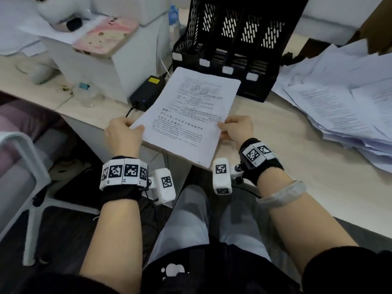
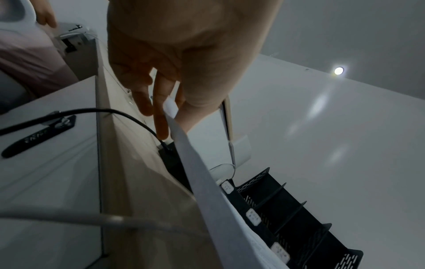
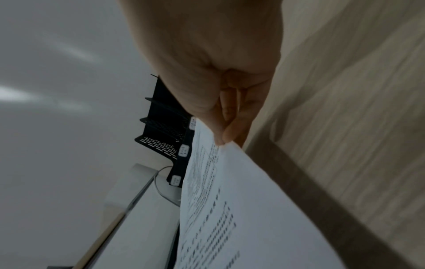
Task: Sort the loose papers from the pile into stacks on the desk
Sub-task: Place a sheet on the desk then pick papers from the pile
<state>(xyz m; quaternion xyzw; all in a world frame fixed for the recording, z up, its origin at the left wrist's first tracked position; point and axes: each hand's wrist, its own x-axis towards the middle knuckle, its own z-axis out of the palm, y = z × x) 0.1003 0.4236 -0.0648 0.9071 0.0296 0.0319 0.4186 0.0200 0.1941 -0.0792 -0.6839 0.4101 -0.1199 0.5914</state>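
Observation:
A printed sheet of paper with text and a table is held up over the front edge of the desk. My left hand pinches its left edge, thumb on top. My right hand pinches its right edge. In the left wrist view the sheet runs edge-on from the left hand. The right wrist view shows the printed sheet pinched by the right hand. A loose pile of papers spreads over the desk at the right.
A black file rack with several labelled slots stands behind the sheet. A black power adapter and its cable lie to the left. A white unit with a pink item on top stands at the back left. A white chair frame is lower left.

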